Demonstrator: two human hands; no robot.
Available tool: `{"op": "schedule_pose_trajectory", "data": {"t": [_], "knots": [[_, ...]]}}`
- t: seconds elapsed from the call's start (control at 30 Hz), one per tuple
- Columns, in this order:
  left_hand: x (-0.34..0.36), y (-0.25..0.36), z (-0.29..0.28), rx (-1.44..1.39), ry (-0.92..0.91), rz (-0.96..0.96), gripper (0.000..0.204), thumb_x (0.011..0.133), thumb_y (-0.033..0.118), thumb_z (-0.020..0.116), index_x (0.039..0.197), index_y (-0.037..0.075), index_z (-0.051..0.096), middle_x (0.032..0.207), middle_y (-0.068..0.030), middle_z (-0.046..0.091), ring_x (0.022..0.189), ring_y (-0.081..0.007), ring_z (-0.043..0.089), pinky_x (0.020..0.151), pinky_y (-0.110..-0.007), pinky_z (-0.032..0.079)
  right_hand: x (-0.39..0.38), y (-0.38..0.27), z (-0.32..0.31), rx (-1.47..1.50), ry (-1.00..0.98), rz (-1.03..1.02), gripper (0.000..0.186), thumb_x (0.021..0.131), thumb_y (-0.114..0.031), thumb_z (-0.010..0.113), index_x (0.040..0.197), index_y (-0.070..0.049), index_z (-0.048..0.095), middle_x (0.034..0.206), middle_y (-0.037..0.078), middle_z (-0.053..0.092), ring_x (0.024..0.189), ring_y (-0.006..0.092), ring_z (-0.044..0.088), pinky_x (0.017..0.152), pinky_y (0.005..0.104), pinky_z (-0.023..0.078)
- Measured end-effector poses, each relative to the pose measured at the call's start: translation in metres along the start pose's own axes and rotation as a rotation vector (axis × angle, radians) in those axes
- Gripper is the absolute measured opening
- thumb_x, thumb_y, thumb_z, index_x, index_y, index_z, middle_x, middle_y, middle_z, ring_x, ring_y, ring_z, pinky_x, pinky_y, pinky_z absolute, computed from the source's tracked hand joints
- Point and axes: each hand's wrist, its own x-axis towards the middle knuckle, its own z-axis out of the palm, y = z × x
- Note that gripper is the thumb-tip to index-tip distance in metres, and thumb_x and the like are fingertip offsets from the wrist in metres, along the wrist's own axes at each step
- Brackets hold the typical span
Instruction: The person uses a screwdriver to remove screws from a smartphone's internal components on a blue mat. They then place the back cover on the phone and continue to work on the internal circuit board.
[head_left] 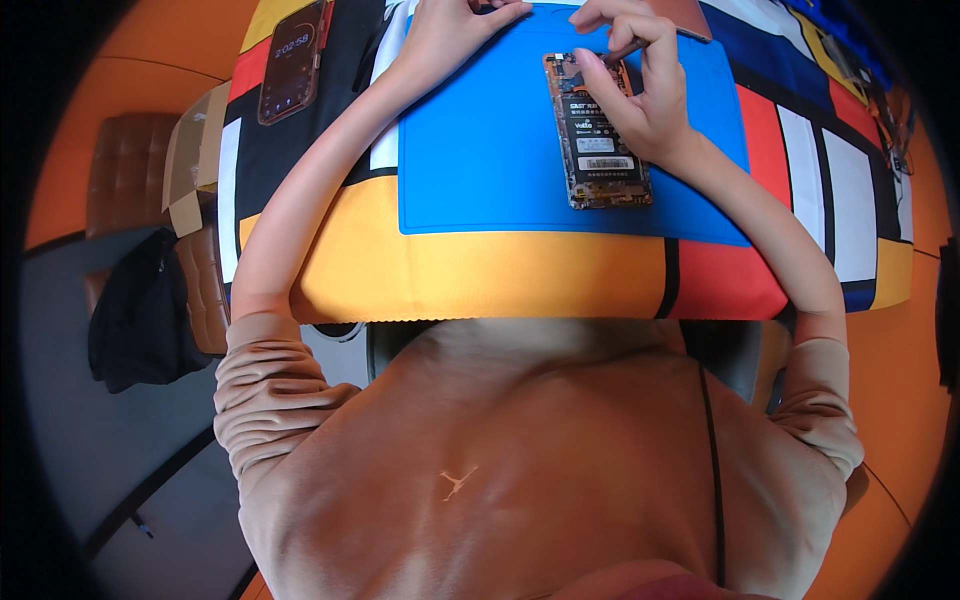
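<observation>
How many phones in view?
2: lit-screen phone, upper left; opened phone on the blue mat, partly covered by the right hand. The flat reddish-brown thing at the top edge is cut off; can't tell whether it's a third.

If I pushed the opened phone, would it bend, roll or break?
The opened phone probably wouldn't bend easily: it's a solid-looking slab. Lying flat on the mat, it should slide, not roll. Its bare circuits look easy to damage.
</observation>
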Motion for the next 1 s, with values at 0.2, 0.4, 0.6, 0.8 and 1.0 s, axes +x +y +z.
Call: {"op": "schedule_pose_trajectory", "data": {"t": [0.2, 0.4, 0.6, 0.8, 1.0], "knots": [[0.000, -0.002, 0.001, 0.039, 0.009, 0.001, 0.019, 0.090, 0.018, 0.077, 0.086, 0.000, 0.072, 0.069, -0.0055, 0.066, 0.063, -0.0101, 0.059, 0.059, -0.027, 0.047, 0.001, 0.001, -0.001, 0.005, 0.013, 0.009, 0.034, 0.086, 0.011, 0.064, 0.104, -0.005, 0.040, 0.112, 0.020, 0.057, 0.099, 0.0256, 0.059, 0.088, 0.0350, 0.048], [0.002, -0.005, 0.004, -0.003, 0.017, 0.017, 0.016, 0.088, 0.015, 0.078, 0.086, 0.000, 0.072, 0.069, -0.0043, 0.064, 0.062, -0.0099, 0.057, 0.058, -0.027, 0.045, 0.001, 0.002, -0.002, -0.079, 0.011, -0.014, 0.036, 0.085, 0.010, 0.066, 0.104, -0.004, 0.040, 0.110, 0.020, 0.057, 0.098, 0.0260, 0.059, 0.088, 0.0353, 0.049], [0.002, -0.004, 0.002, 0.027, 0.009, 0.023, 0.016, 0.088, 0.015, 0.078, 0.086, 0.001, 0.072, 0.069, -0.0041, 0.064, 0.062, -0.0100, 0.057, 0.058, -0.026, 0.045, 0.001, 0.000, -0.001, -0.040, 0.016, 0.005, 0.035, 0.084, 0.012, 0.064, 0.104, -0.004, 0.040, 0.109, 0.021, 0.056, 0.099, 0.0265, 0.059, 0.088, 0.0362, 0.049], [0.001, 0.001, 0.000, 0.101, 0.010, -0.001, 0.015, 0.087, 0.016, 0.078, 0.086, 0.001, 0.074, 0.069, -0.0050, 0.067, 0.061, -0.0104, 0.061, 0.057, -0.027, 0.047, 0.002, -0.002, -0.003, -0.017, 0.009, 0.025, 0.035, 0.083, 0.013, 0.061, 0.105, -0.004, 0.040, 0.109, 0.021, 0.056, 0.099, 0.0269, 0.059, 0.089, 0.0366, 0.049], [0.002, -0.010, 0.005, 0.057, 0.030, 0.002, 0.014, 0.086, 0.015, 0.078, 0.087, 0.001, 0.074, 0.069, -0.0053, 0.068, 0.061, -0.0102, 0.061, 0.058, -0.026, 0.047, 0.003, -0.002, -0.001, -0.024, 0.014, -0.008, 0.035, 0.081, 0.014, 0.055, 0.105, -0.004, 0.039, 0.110, 0.021, 0.055, 0.100, 0.0265, 0.059, 0.089, 0.0365, 0.048]]}}
